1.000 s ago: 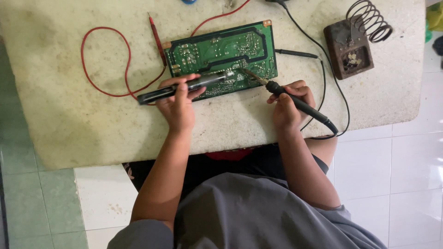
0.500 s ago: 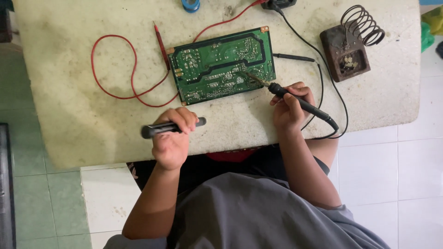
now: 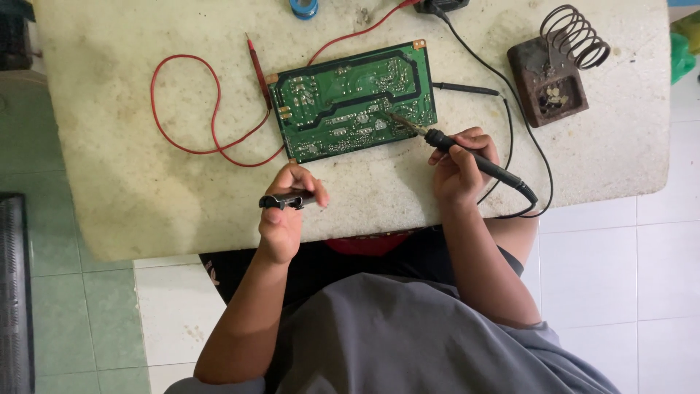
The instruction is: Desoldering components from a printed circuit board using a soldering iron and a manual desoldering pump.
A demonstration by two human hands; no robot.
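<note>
So the green circuit board (image 3: 354, 100) lies flat, slightly skewed, near the middle of the worn whitish bench (image 3: 124, 182), solder side up with all the little joints showing. The right hand (image 3: 461, 166) is wrapped around a black soldering iron (image 3: 474, 159), pen-style grip, and the metal tip rests on the board's lower right area, close to its near edge. The iron's black cord runs off the back of the handle, curves along the near edge of the bench and loops up past the board toward the far edge. The left hand (image 3: 286, 208) is off the board, just in front of its near left corner, fingers curled tight around a short dark tool (image 3: 286, 199) that looks like a desoldering pump, though I can't tell for sure since most of it is hidden in the grip. That tool hangs over the bench near its front edge, not touching the board. A red test lead (image 3: 191, 109) makes a big loop to the left of the board, with its red probe (image 3: 257, 60) lying just beside the board's far left corner. A black probe (image 3: 467, 89) lies just off the right side of the board. Further right sits a brown iron stand (image 3: 548, 82) with a coiled spring holder, well apart from both hands. A blue spool (image 3: 303, 7) peeks in at the far edge.
</note>
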